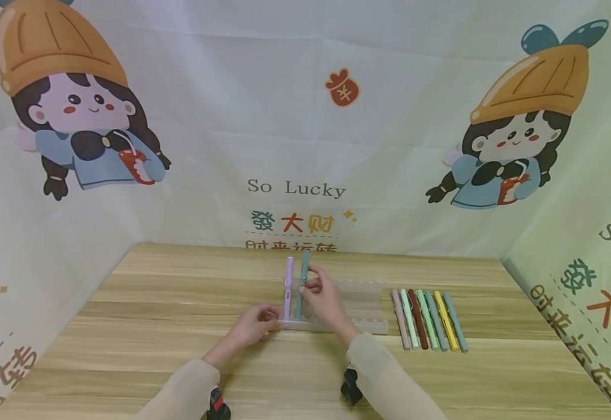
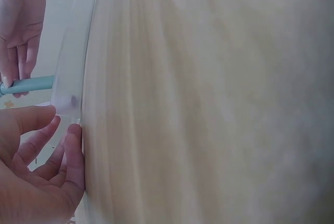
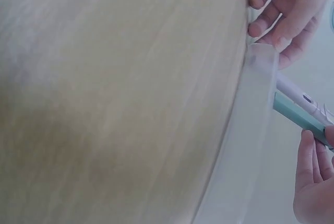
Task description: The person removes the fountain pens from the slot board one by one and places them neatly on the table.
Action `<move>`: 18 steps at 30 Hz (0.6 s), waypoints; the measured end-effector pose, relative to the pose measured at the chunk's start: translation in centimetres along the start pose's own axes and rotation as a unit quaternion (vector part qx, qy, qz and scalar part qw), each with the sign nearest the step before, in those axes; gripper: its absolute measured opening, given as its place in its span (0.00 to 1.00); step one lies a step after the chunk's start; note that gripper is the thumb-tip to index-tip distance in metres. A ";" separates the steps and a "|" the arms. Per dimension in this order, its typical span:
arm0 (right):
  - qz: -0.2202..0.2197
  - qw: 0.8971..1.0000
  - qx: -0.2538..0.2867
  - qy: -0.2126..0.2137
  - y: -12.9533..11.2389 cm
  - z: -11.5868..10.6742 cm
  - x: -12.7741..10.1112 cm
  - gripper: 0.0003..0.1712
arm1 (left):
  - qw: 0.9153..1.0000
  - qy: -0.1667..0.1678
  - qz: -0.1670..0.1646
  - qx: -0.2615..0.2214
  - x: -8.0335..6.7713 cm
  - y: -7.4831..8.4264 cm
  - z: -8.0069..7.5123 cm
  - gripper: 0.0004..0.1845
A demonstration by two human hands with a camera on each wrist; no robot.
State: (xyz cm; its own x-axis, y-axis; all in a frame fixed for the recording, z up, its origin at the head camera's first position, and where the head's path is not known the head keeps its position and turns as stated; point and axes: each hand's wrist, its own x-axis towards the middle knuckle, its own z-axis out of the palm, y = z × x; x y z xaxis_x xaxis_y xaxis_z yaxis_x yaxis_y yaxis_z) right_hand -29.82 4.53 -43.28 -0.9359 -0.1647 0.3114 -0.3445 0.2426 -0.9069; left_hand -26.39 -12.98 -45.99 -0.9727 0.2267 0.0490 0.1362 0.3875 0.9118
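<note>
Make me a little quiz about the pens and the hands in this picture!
1. True or false: the lilac pen stands upright in the clear rack.
2. Which hand grips the teal pen?
3. How many pens lie in the row of loose pens on the table? A five, B seven, C ten.

Key
1. True.
2. The right hand; the left hand touches the rack's left end.
3. B.

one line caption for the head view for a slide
Right hand sets a teal pen beside a lilac pen in a clear rack.
</note>
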 end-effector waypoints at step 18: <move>0.010 0.999 0.041 0.012 0.6 -3.4 -0.2 0.27 | 1.000 -0.009 0.002 0.001 -0.1 -0.1 -0.1 0.08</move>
State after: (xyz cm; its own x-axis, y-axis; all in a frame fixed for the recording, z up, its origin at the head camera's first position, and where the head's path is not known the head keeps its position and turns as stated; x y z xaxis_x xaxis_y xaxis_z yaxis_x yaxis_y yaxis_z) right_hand -30.14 7.98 -42.94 -0.9447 -0.1365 0.2982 -0.3186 0.1664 -0.9332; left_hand -26.34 -13.13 -46.00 -0.9686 0.2447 0.0449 0.1405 0.3891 0.9104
